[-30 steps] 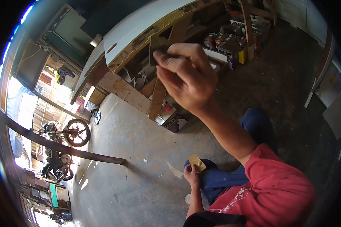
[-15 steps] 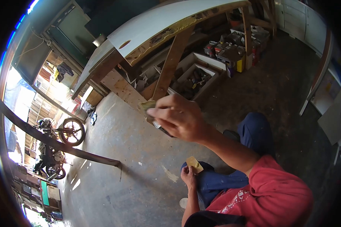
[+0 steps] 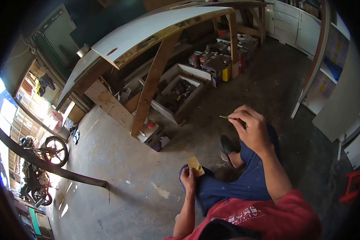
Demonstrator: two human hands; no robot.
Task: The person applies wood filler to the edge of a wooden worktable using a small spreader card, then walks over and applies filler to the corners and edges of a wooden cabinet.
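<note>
My left hand point(image 3: 188, 180) rests by my left knee, its fingers closed on the edge of a square tan card point(image 3: 195, 166). A small darker dab shows on the card's face. Raised over my right knee, my right hand point(image 3: 250, 129) pinches a thin yellowish spreader point(image 3: 224, 117), seen nearly edge-on. Ahead stands a white-topped table point(image 3: 136, 30) with yellowish paste smeared along its wooden edge. A labelled tin point(image 3: 152, 141) sits on the floor beside the table's slanting leg, with a small red object on top.
Under the table lies a white open box point(image 3: 194, 73) of tools and scraps. Several tins and cartons point(image 3: 216, 64) stand farther back. A dark beam point(image 3: 68, 170) crosses at left before a motorcycle point(image 3: 55, 151). White cabinets point(image 3: 294, 28) line the far right.
My right hand has drawn back from near the table leg to above my right knee, still with the spreader. The view has turned to the right. My left hand keeps hold of the card.
</note>
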